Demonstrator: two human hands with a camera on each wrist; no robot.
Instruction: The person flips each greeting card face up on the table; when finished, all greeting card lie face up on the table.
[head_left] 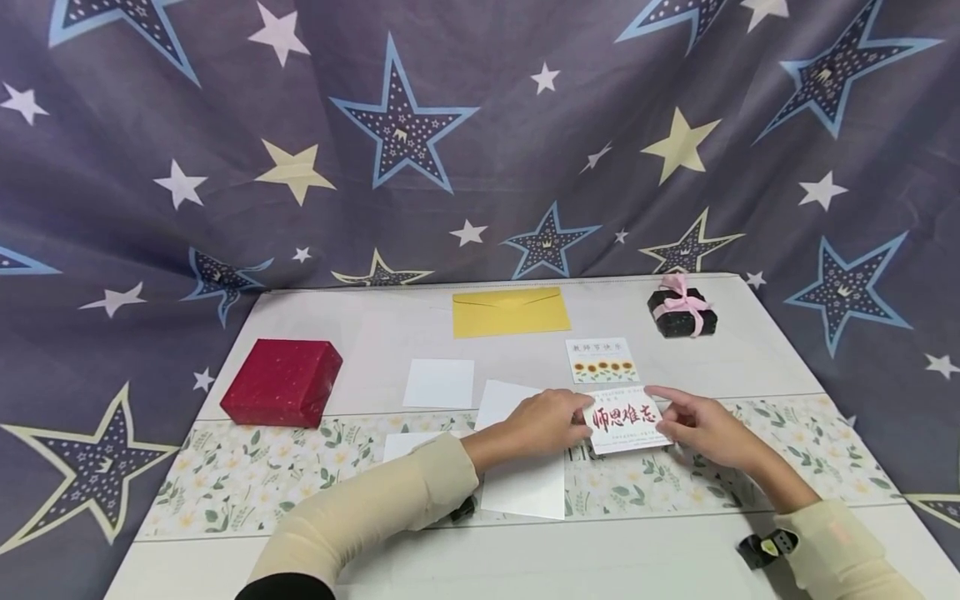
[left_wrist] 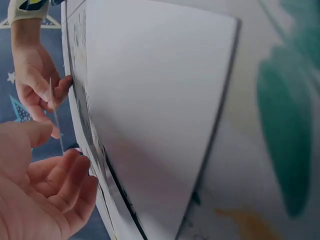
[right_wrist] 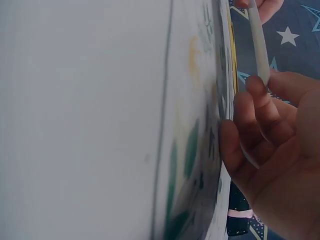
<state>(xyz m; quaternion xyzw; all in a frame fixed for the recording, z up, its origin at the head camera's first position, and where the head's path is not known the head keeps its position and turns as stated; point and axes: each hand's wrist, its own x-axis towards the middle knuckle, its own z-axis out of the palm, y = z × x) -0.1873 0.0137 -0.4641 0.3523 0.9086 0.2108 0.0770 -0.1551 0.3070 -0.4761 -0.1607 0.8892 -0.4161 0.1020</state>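
A white greeting card (head_left: 624, 421) with large red brushed characters is held just above the table in the head view. My left hand (head_left: 543, 423) pinches its left edge, and my right hand (head_left: 705, 423) pinches its right edge. In the left wrist view the card (left_wrist: 56, 117) appears edge-on between the fingers of both hands. The right wrist view shows its thin edge (right_wrist: 259, 45) by my right thumb and fingertip. Behind it lies a sunflower card (head_left: 602, 360). Blank white paper (head_left: 525, 492) lies under my left forearm, and another white sheet (head_left: 412, 444) is partly covered by the sleeve.
A yellow envelope (head_left: 512, 312) lies at the back middle. At left sits a red wrapped box (head_left: 281, 383), and at back right a black box with pink ribbon (head_left: 682, 312). A small white square card (head_left: 439, 383) lies left of centre. A star-patterned curtain (head_left: 450, 225) hangs behind the table.
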